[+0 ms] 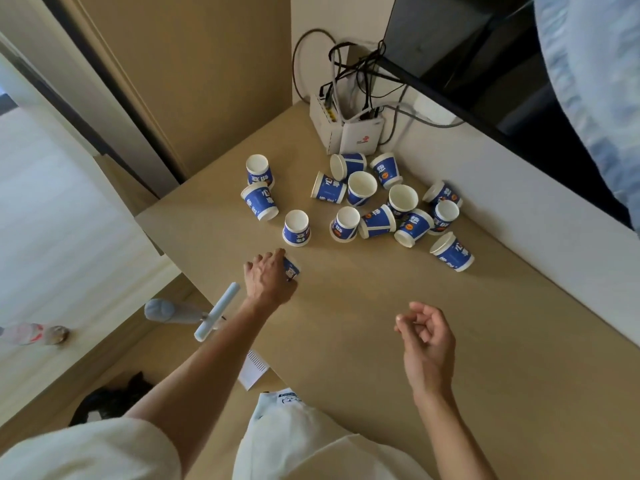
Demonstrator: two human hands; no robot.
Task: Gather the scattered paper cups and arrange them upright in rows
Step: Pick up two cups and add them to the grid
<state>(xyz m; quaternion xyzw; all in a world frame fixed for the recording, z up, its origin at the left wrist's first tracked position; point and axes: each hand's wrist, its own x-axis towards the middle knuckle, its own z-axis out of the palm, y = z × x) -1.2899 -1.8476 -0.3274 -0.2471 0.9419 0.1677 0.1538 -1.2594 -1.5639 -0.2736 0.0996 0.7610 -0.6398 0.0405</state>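
Observation:
Several blue-and-white paper cups lie scattered on the tan table (363, 306). A dense cluster (388, 206) sits at the back right, some upright, some tipped. Two cups (258, 173) rest at the back left, and one upright cup (296, 227) stands just beyond my left hand. My left hand (268, 277) covers a paper cup (291, 268) near the table's left edge, fingers wrapped over it; most of that cup is hidden. My right hand (426, 336) hovers above the table at the front right, fingers loosely curled, holding nothing.
White router boxes (346, 129) with tangled cables stand in the back corner beside a dark monitor (450, 39). A white tube-like object (216, 311) and a paper sheet (254, 368) overhang the table's left edge. The floor lies below at left.

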